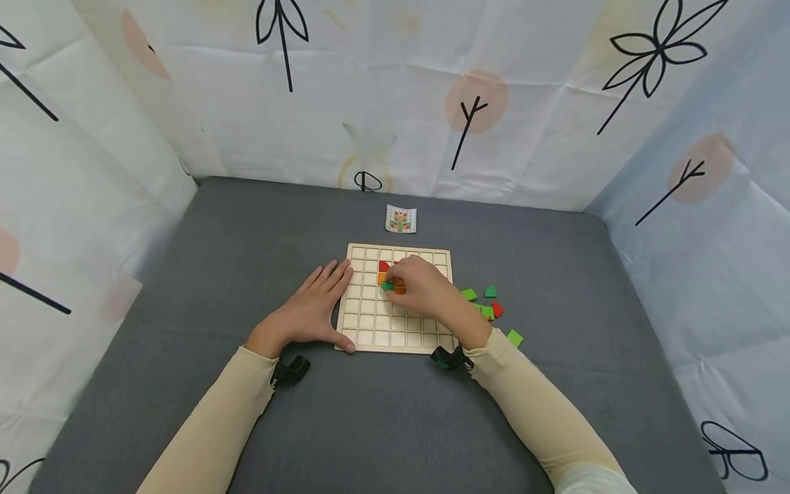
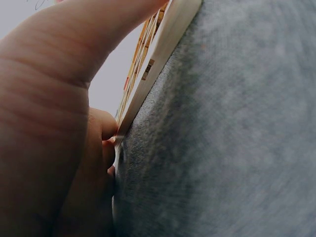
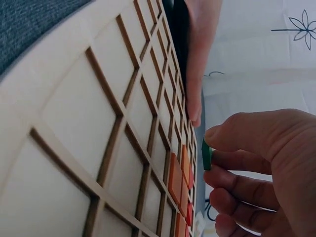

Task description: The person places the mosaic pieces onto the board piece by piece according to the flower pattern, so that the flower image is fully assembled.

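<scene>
A wooden grid board lies on the grey table, with red and orange tiles set in several of its cells. My right hand is above the middle of the board. Its thumb and fingers pinch a small green tile, held just off the grid. Along the board's left edge rests my left hand, fingers spread and straight, the thumb near the lower left corner. In the left wrist view that hand's thumb and fingers touch the board's side.
Loose green tiles and a red tile lie right of the board, partly behind the right forearm. Beyond the board is a small card with a coloured grid pattern. Patterned white cloth hangs around the table.
</scene>
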A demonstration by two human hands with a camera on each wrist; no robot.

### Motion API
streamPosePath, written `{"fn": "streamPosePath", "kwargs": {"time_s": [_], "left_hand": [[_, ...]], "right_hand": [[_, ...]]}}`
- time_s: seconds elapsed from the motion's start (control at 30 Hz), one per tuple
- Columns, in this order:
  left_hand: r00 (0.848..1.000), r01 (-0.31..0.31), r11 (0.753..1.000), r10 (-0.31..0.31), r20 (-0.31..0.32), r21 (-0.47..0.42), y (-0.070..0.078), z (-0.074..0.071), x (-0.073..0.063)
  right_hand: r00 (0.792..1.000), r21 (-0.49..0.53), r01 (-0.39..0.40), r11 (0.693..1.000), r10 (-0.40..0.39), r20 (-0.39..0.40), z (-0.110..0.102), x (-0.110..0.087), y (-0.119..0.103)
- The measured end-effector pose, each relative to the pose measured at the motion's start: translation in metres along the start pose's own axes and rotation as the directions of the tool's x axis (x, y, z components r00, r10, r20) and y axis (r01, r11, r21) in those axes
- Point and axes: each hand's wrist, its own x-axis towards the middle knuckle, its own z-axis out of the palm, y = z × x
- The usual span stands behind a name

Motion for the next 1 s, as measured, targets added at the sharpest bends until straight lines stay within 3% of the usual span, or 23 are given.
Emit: {"fn": "streamPosePath", "kwargs": {"time_s": [0.43, 0.73, 1.0], "left_hand": [[1.0, 0.0, 1.0, 0.0, -0.003, -0.013, 0.0, -0.002, 0.0], [1.0, 0.018, 0.999, -0.019, 0.007, 0.04, 0.007, -0.004, -0.001], [1.0, 0.016, 1.0, -0.016, 0.005, 0.013, 0.0, 0.001, 0.0]], "right_hand": [[1.0, -0.045, 0.026, 0.999, -0.027, -0.006, 0.011, 0.003, -0.004], [0.999, -0.053, 0.035, 0.998, -0.036, -0.024, 0.014, 0.003, -0.003], [0.999, -0.063, 0.042, 0.997, -0.044, -0.02, 0.015, 0.004, -0.003]]}}
